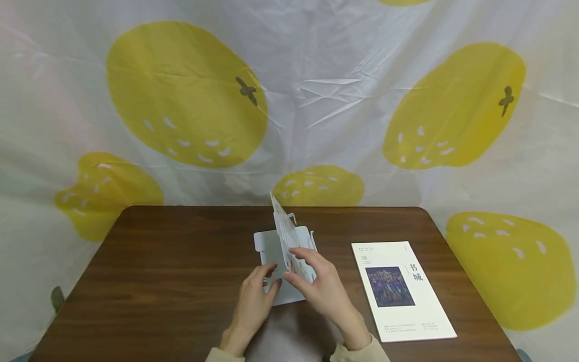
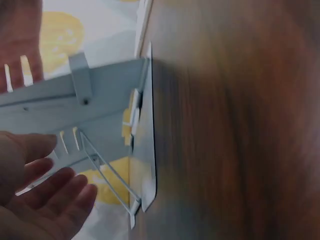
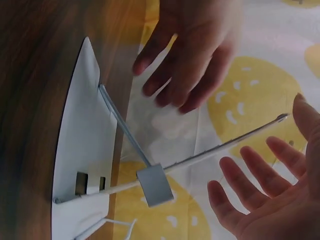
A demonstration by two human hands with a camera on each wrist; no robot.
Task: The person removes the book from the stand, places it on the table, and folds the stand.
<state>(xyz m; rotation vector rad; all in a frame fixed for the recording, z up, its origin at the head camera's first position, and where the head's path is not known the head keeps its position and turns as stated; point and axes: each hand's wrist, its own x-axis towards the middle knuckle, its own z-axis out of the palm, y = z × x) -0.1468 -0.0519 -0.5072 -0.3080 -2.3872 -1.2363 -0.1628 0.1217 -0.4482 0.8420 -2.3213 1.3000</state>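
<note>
A pale metal folding book stand (image 1: 270,246) lies on the table between the two hands. Its flat base rests on the wood, and its hinged panel (image 1: 284,232) is raised at a slant. A thin wire prop (image 2: 111,172) joins panel and base in the left wrist view; a small square tab (image 3: 155,185) shows on the panel in the right wrist view. My left hand (image 1: 254,296) hovers by the stand's near left part, its fingers loosely bent around nothing. Beside the raised panel is my right hand (image 1: 323,279), fingers spread and thumb close to the panel's edge, apparently gripping nothing.
To the right on the brown wooden table (image 1: 181,261) lies a white-covered book (image 1: 429,306) with a dark picture on its front. A white cloth (image 1: 325,115) printed with yellow fruit hangs behind the table's far edge.
</note>
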